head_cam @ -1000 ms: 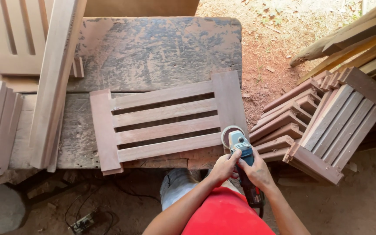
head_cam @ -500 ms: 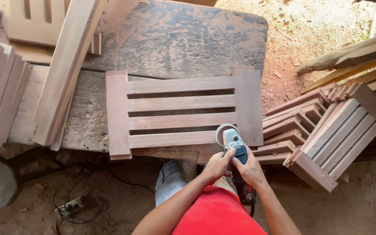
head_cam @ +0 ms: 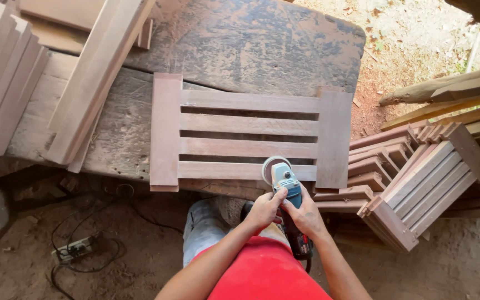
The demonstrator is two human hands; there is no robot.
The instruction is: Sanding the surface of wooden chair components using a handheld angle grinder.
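Both our hands, left hand (head_cam: 263,210) and right hand (head_cam: 305,215), have fingers clamped around the grey-blue angle grinder (head_cam: 285,189), its round disc touching the slatted wooden frame (head_cam: 249,134) lying flat on the rough, scarred workbench (head_cam: 262,44). Compared with a moment ago, our view sits closer.

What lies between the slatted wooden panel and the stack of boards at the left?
In the head view, only bare worn tabletop separates the slatted panel from the leaning boards.
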